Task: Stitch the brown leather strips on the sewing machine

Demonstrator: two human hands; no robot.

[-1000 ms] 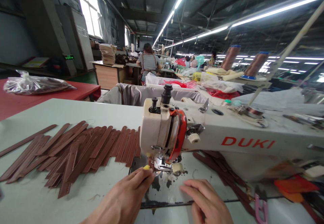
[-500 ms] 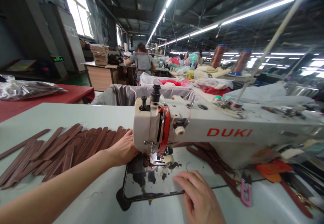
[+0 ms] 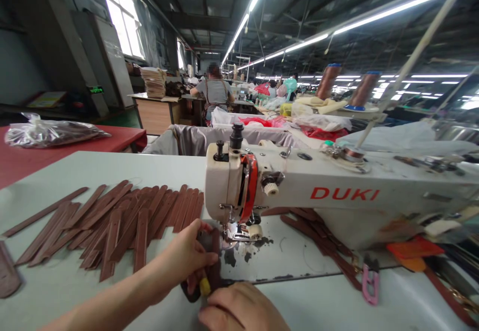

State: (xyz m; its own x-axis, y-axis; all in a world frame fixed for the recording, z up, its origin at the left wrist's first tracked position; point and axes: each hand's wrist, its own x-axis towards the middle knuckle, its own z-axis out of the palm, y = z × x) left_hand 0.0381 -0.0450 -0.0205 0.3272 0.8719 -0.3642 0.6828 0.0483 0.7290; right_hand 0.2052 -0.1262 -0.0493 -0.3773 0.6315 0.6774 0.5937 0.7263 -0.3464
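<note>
My left hand [image 3: 189,256] pinches a brown leather strip [image 3: 216,253] by the left edge of the sewing machine's metal plate [image 3: 269,256]. The strip stands just left of the presser foot [image 3: 239,232]. A small yellow thing [image 3: 204,286] shows below the left fingers; its kind is unclear. My right hand [image 3: 243,308] is curled at the strip's lower end, low in the view, and its fingertips are partly hidden. Many similar brown leather strips [image 3: 123,226] lie in a loose pile left of the white sewing machine [image 3: 292,176].
Joined brown straps [image 3: 322,241] lie behind the plate under the machine arm. Pink thread snips [image 3: 370,281] rest at right, near an orange piece [image 3: 415,248]. A plastic bag [image 3: 52,131] sits on a red table [image 3: 123,139]. Another person [image 3: 215,91] sits farther back.
My left hand has come back from behind the machine head, now with a strip at the plate's edge. My right hand has moved left off the plate toward it. The view has shifted slightly.
</note>
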